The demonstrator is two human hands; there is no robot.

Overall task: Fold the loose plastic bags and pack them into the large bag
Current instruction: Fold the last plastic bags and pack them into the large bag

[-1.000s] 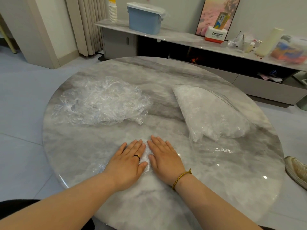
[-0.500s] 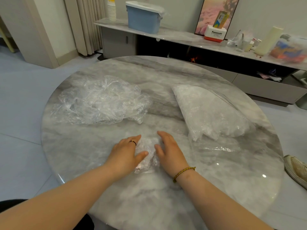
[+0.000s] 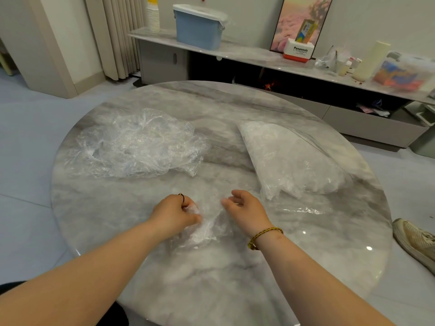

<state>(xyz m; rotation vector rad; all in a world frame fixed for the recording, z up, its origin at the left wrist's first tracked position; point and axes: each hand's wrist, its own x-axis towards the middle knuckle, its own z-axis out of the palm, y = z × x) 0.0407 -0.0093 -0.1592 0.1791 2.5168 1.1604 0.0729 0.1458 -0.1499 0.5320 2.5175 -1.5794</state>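
Soft, even indoor light, fairly bright, with only faint shadows. The glossy table [image 3: 235,290] shows small white glints near its right rim. The clear bags [image 3: 136,144] sparkle with highlights. Wide-angle distortion bends the shelf [image 3: 259,55] and floor [image 3: 28,161] toward the edges. Fine detail looks slightly soft.

- The table [image 3: 235,290] is round, with a glossy top patterned like grey and white marble.
- A heap of loose plastic bags [image 3: 138,144], clear and crumpled, lies on the far left part.
- The large bag [image 3: 294,158], clear and stuffed with whitish plastic, lies on the right part, well apart from the heap.
- A flat stretch of clear film [image 3: 299,210] lies just in front of the large bag.
- A small plastic bag [image 3: 202,229], crumpled, lies near the front middle.
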